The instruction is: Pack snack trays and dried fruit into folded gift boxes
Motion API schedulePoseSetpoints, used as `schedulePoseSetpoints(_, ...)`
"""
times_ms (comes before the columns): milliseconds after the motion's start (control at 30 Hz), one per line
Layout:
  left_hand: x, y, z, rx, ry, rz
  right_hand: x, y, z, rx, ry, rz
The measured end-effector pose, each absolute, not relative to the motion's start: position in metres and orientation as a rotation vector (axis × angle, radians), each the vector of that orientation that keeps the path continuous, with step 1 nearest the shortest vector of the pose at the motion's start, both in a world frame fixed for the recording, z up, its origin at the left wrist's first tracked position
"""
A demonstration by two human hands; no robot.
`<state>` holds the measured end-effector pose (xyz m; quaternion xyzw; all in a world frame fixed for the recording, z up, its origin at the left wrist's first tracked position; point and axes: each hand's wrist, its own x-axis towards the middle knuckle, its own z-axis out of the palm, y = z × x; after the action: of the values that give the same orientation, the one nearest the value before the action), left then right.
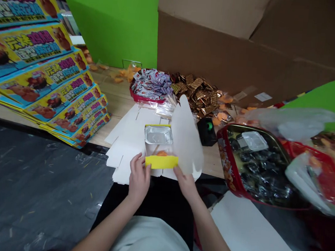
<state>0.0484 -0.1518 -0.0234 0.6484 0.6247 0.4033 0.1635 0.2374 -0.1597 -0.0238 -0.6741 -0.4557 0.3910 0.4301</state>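
A part-folded cardboard box [161, 162], white inside with a yellow front wall, sits in front of me on a stack of flat white cardboard sheets [125, 141]. My left hand [140, 176] is closed on the left end of that yellow wall, thumb in front. At the right end, my right hand [185, 181] pinches the corner where the wall meets the white side flap [186, 141], which stands up to the right. Inside the box lie a rectangular foil tray [158, 135], a thin stick and a small orange item [162, 153].
Finished printed boxes [70, 97] are piled at the left. Behind lie a red tray [150, 87] of sachets and a heap of brown packets [199, 93]. A black tape dispenser-like block [207, 131] and a red tin [233, 174] of dark wrapped items stand right.
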Motion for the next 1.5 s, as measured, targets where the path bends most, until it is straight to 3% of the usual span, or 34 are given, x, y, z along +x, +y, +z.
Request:
schedulePoseSetpoints(167,0.045,-0.155,-0.019,2.352,1.644,0.784,0.21,-0.163,-0.04,-1.751,-0.988,0.765)
schedulePoseSetpoints(300,0.031,-0.147,-0.009,2.58,1.567,0.689,0.212,-0.16,-0.045,-1.792,-1.047,0.637)
schedulePoseSetpoints(500,0.029,-0.128,-0.006,2.734,1.327,0.438,0.217,-0.204,0.008,-1.986,-1.701,0.754)
schedulePoseSetpoints(600,0.031,-0.13,-0.002,2.77,1.284,0.338,0.197,-0.211,0.028,-1.771,-2.084,0.41)
schedulePoseSetpoints(700,0.03,-0.124,0.011,2.738,1.173,0.249,0.179,-0.188,0.022,-1.837,-2.208,0.038)
schedulePoseSetpoints(967,0.063,-0.071,0.028,2.809,0.866,-0.057,0.192,-0.172,-0.004,-1.722,-2.291,-0.076)
schedulePoseSetpoints(1233,0.072,-0.08,0.032,2.737,1.25,-0.13,0.208,-0.178,0.007,-1.679,-2.404,0.109)
schedulePoseSetpoints(1500,0.046,-0.148,0.024,2.606,1.292,0.055,0.204,-0.136,0.037,-1.772,-2.757,0.49)
